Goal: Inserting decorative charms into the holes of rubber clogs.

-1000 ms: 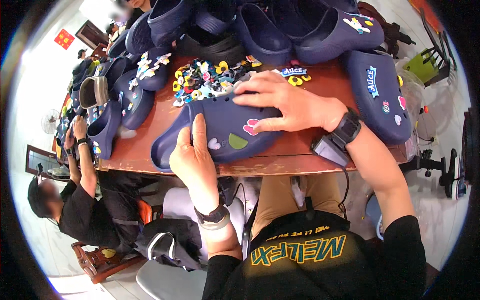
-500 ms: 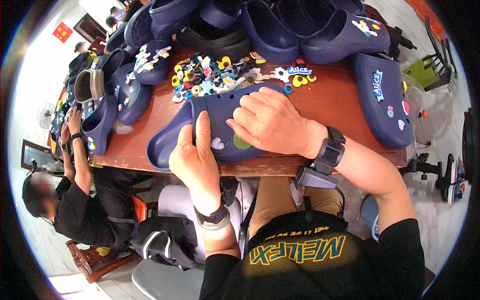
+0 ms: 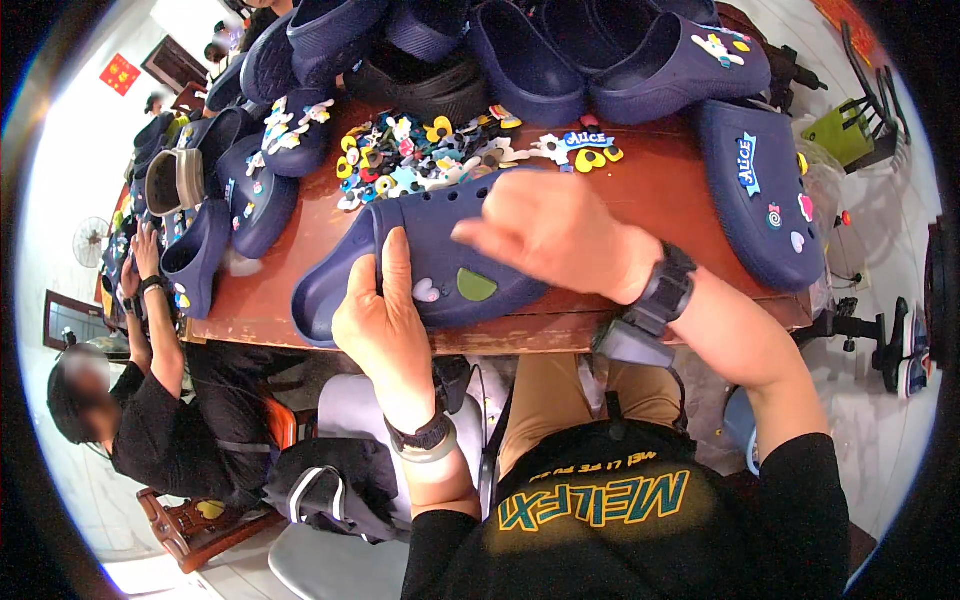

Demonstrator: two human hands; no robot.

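A navy clog (image 3: pixel 440 225) lies lengthwise at the table's front edge, heel to the left. My left hand (image 3: pixel 385 300) grips it near the heel strap, digits stretched over the opening's rim. On its upper sit a pale pink heart charm (image 3: pixel 426 290) and a green half-round charm (image 3: pixel 477 285). Over the toe end, my right hand (image 3: pixel 560 230) is curled, slightly blurred, one digit jutting left; its grasp and any contact with the clog are hidden. Just behind lies a pile of colourful shoe charms (image 3: pixel 400 160), with a blue lettered banner charm (image 3: pixel 588 140) to its right.
A decorated navy clog (image 3: pixel 765 200) stands at the right end of the table (image 3: pixel 650 190). More navy clogs (image 3: pixel 530 70) and a black clog (image 3: pixel 420 85) crowd the back. Leftward are further clogs, a grey one (image 3: pixel 178 182) among them, and a seated co-worker (image 3: pixel 150 410).
My right hand has lifted and shifted slightly, uncovering the green charm on the clog. My left hand keeps its grip on the clog.
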